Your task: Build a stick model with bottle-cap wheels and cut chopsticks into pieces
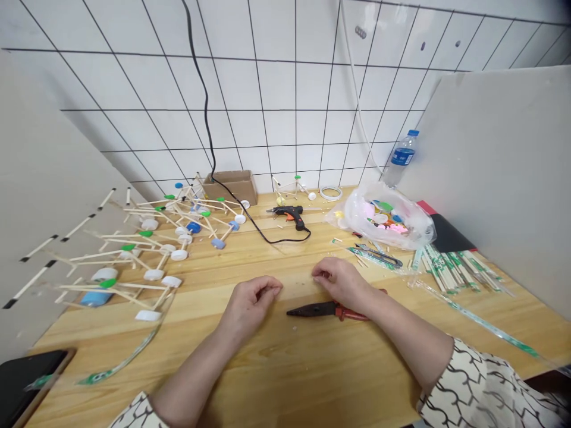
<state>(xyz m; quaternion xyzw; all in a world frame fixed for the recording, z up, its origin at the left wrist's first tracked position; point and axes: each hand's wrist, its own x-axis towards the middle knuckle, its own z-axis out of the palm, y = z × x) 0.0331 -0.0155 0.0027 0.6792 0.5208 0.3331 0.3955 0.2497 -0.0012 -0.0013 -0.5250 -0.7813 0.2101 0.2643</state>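
Note:
My left hand (250,304) hovers low over the middle of the wooden table, thumb and fingers pinched together. Facing it a short way off is my right hand (341,279), its fingertips also drawn into a pinch. Whether either pinch holds something small cannot be made out. Long-nose pliers (319,310) with red handles lie on the wood below the gap, partly covered by my right wrist. Farther back rests a black glue gun (292,215) with its cord attached. Small scissors-like snips (379,256) lie beyond my right hand.
Several stick frames with bottle-cap wheels (153,274) stand at left, near a cardboard box (236,187). At right are a plastic bag of coloured caps (388,217), wrapped chopsticks (459,270) and a water bottle (402,156). A phone (33,377) lies at front left.

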